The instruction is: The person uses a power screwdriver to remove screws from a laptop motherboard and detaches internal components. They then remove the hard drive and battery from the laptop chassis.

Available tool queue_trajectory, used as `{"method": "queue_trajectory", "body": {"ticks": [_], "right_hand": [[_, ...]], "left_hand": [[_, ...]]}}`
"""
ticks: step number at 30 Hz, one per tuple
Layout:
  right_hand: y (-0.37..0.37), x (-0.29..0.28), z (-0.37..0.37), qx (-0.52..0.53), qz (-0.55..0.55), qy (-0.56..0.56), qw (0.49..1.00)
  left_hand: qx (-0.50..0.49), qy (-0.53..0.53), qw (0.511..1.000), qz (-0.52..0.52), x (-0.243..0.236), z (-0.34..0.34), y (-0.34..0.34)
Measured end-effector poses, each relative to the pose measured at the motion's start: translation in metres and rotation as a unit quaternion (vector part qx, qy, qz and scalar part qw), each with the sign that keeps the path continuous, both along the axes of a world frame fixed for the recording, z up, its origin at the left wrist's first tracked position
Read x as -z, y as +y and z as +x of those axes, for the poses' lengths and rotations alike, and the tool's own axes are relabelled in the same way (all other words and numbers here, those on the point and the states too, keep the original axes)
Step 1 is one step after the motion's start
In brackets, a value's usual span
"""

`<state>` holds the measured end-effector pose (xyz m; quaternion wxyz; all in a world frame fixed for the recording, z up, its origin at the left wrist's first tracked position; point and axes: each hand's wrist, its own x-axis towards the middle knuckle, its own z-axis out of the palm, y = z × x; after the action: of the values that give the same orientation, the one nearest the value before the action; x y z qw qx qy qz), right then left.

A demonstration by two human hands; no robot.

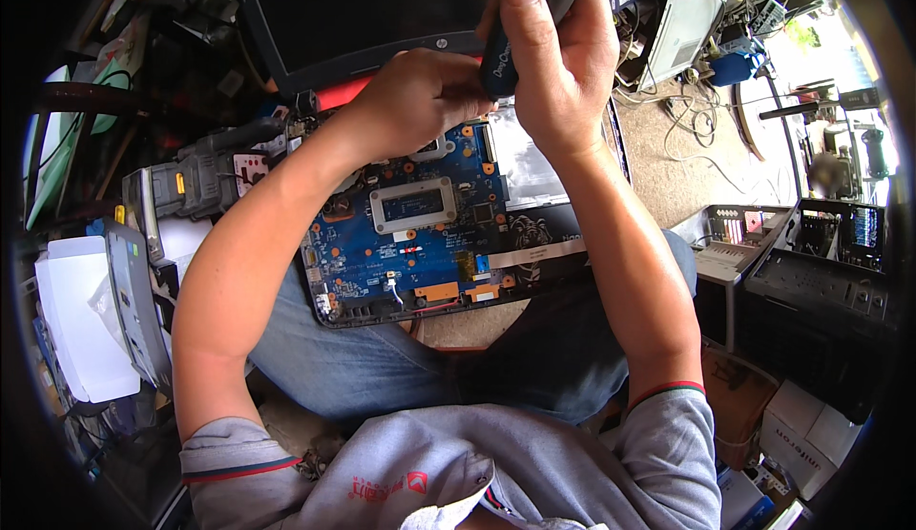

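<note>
My right hand grips an upright black handheld tool with light lettering, above the top edge of an opened laptop base. My left hand has its fingers curled together just beside the tool's lower end; what they hold is hidden. The laptop base sits over my legs, showing a blue motherboard with a silver rectangular bracket around the chip area, a silvery foil area at right, a pale ribbon cable and small wires along the lower edge.
A black screen with a red object under it stands behind. At left are a grey-black case and white cardboard. At right, loose cables lie on the tan floor, with open computer cases and a white box.
</note>
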<state>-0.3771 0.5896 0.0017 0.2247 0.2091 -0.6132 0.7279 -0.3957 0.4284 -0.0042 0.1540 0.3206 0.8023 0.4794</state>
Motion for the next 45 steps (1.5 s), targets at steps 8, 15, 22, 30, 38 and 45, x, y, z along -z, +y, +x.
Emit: {"method": "queue_trajectory", "body": {"ticks": [8,15,22,30,38,45], "right_hand": [[0.001,-0.001,-0.002,-0.006,-0.005,0.019,1.0],[0.001,-0.005,-0.009,-0.017,-0.022,0.021,0.999],[0.005,0.0,-0.012,-0.014,0.018,0.02,1.0],[0.003,0.004,-0.012,-0.026,0.012,0.011,1.0],[0.005,0.004,-0.015,-0.038,0.022,0.015,0.999],[0.009,-0.013,-0.015,-0.127,0.041,-0.052,0.99]], "left_hand": [[-0.033,0.021,0.999,0.029,0.008,-0.003,0.0],[-0.056,0.026,0.997,0.035,0.005,-0.005,0.002],[-0.062,-0.001,0.998,-0.012,0.0,-0.006,0.004],[-0.081,0.036,0.996,-0.012,0.005,-0.004,0.004],[-0.079,0.036,0.996,-0.018,0.004,-0.005,0.004],[-0.07,0.029,0.996,-0.047,0.003,-0.006,0.0]]}}
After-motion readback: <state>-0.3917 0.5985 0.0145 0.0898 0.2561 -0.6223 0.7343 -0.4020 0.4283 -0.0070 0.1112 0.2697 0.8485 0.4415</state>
